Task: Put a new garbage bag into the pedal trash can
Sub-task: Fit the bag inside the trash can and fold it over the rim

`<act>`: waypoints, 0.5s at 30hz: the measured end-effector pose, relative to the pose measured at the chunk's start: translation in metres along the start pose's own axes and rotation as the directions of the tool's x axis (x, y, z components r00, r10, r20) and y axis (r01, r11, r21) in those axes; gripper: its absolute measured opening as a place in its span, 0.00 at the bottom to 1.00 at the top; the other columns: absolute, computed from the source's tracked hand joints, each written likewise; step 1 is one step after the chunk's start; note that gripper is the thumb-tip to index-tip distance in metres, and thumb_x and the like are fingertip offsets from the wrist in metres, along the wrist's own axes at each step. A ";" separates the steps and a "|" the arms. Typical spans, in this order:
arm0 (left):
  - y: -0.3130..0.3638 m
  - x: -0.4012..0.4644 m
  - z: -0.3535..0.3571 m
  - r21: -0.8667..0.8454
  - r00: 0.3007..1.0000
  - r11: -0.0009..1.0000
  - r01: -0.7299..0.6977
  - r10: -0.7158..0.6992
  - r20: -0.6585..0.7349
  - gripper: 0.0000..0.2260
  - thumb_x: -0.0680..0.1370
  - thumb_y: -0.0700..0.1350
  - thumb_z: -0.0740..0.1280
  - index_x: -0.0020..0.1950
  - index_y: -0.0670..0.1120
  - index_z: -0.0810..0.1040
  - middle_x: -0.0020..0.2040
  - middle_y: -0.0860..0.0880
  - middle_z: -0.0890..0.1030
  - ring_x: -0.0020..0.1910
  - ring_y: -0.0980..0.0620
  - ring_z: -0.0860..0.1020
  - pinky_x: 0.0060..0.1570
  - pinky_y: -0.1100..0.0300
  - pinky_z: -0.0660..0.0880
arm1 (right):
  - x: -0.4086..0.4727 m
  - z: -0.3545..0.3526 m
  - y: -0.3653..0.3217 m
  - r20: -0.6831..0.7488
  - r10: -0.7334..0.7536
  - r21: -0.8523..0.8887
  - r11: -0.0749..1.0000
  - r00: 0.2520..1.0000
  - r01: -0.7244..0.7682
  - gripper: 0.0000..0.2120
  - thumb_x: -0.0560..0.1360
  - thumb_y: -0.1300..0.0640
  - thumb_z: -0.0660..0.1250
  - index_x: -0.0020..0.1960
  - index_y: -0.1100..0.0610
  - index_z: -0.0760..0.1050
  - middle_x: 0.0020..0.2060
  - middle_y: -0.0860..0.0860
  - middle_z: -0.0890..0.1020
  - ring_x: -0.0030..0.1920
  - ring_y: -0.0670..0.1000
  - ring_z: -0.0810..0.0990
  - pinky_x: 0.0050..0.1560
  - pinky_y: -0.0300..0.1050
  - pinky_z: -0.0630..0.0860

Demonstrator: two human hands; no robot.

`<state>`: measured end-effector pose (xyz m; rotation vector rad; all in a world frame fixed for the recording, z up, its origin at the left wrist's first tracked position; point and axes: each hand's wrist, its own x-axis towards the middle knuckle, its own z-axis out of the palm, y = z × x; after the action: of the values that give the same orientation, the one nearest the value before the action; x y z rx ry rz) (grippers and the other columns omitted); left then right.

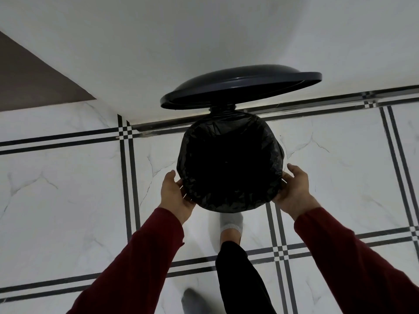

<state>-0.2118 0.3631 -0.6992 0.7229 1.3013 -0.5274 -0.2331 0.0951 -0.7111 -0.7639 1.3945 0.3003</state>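
Against the white wall, on the marble-patterned floor (68,189), stands the pedal trash can, seen from above with its dark lid (240,85) tipped up and open. A foot in a grey sock (231,223) reaches under the near edge of the can, presumably pressing the pedal, which is hidden from view.

Most of the job looks done. The black garbage bag (229,159) already sits inside the can, its mouth spread wide and folded over the rim all the way round, so that the can's own wall is covered wherever it shows. The inside is too dark to tell how far down the bag reaches.

The left hand (175,196) presses against the bag at the near left of the rim, thumb up along the plastic; its fingers are hidden under the fold, so a true grasp cannot be confirmed. The right hand (294,191) mirrors it at the near right, thumb on top, fingers tucked behind the bag's edge, apparently pinching or pulling it down.

What remains, as a judgement: snugging the overhang down evenly, letting go with both hands, and lifting the foot so the lid drops shut.
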 end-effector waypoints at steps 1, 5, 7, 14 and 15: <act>0.001 0.001 0.000 0.051 0.998 0.998 -0.040 0.043 -0.047 0.25 0.83 0.57 0.63 0.75 0.43 0.70 0.66 0.45 0.77 0.60 0.42 0.80 0.64 0.43 0.78 | 0.000 -0.001 0.000 -0.006 -0.014 -0.021 1.000 1.000 0.014 0.16 0.75 0.45 0.62 0.45 0.57 0.77 0.39 0.52 0.75 0.42 0.56 0.76 0.50 0.49 0.74; 0.006 -0.018 0.005 0.499 0.897 0.836 -0.227 0.380 -0.228 0.26 0.79 0.58 0.63 0.72 0.44 0.68 0.70 0.42 0.73 0.63 0.39 0.76 0.64 0.40 0.76 | -0.032 0.000 0.002 -0.177 -0.431 -0.528 0.800 0.885 0.284 0.13 0.78 0.49 0.59 0.54 0.54 0.80 0.49 0.48 0.82 0.50 0.51 0.77 0.53 0.45 0.69; 0.008 -0.040 0.009 0.639 0.808 0.659 -0.396 0.581 -0.099 0.24 0.80 0.56 0.64 0.66 0.38 0.70 0.67 0.37 0.72 0.65 0.34 0.74 0.66 0.36 0.74 | -0.058 0.002 -0.002 -0.097 -0.663 -0.667 0.597 0.742 0.446 0.14 0.80 0.52 0.60 0.60 0.53 0.80 0.51 0.45 0.81 0.56 0.49 0.77 0.58 0.41 0.68; 0.032 -0.159 0.043 0.526 0.049 -0.303 -0.795 0.831 0.553 0.20 0.81 0.47 0.68 0.71 0.43 0.71 0.69 0.39 0.65 0.71 0.44 0.67 0.71 0.56 0.68 | -0.165 0.039 -0.048 0.456 -0.889 -0.476 -0.279 -0.037 0.834 0.18 0.78 0.60 0.70 0.66 0.63 0.75 0.64 0.57 0.78 0.67 0.52 0.75 0.67 0.39 0.71; 0.039 -0.171 0.052 0.480 -0.030 -0.428 -0.766 0.768 0.639 0.20 0.82 0.47 0.68 0.72 0.42 0.72 0.71 0.38 0.66 0.72 0.43 0.66 0.70 0.57 0.68 | -0.178 0.047 -0.059 0.511 -0.851 -0.446 -0.385 -0.123 0.808 0.19 0.79 0.59 0.70 0.67 0.65 0.74 0.67 0.59 0.76 0.69 0.54 0.74 0.69 0.40 0.70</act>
<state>-0.1837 0.3437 -0.5190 2.2973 -0.0639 0.2975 -0.1937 0.1250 -0.5243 -2.3698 0.1587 -0.5884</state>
